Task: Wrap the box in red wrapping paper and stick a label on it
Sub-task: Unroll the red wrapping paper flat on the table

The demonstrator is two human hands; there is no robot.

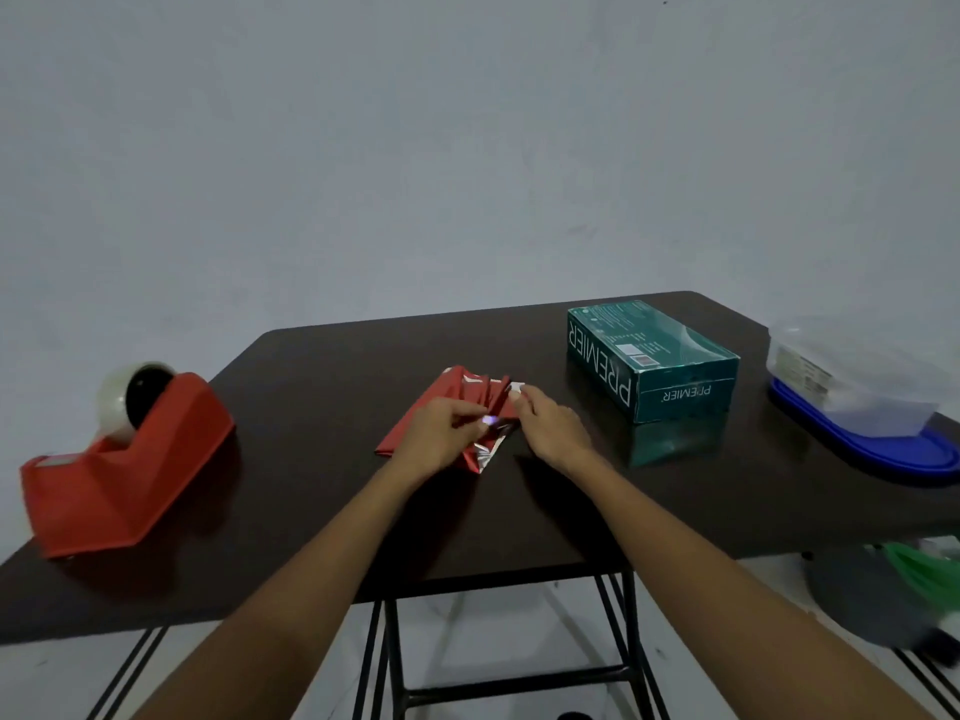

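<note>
**Two hands on one folded sheet**

You have one table [322, 511] in front of you, dark, smooth and faintly glossy, on thin black metal legs. On it lie five things.

At the middle is the paper [447, 402]: a single folded packet of red foil, creased, with a silvery underside showing at its near corner. Both your hands are on it. Your left hand [441, 433] lies curled over the packet, fingers pinching its near edge. Your right hand [550, 423] is half closed, fingertips nipping the packet's right-hand folds, where a small white patch shows.

The box [649, 358] stands unwrapped to the right of the paper and apart from it: one teal cardboard oblong, printed "PREMIER" on two sides.

At the left edge sits one dispenser [124, 470], a red, wedge-shaped plastic block carrying one pale roll of tape [122, 402].

At the far right is one tub [852, 376], clear plastic, resting on a blue oval lid [883, 454].
</note>
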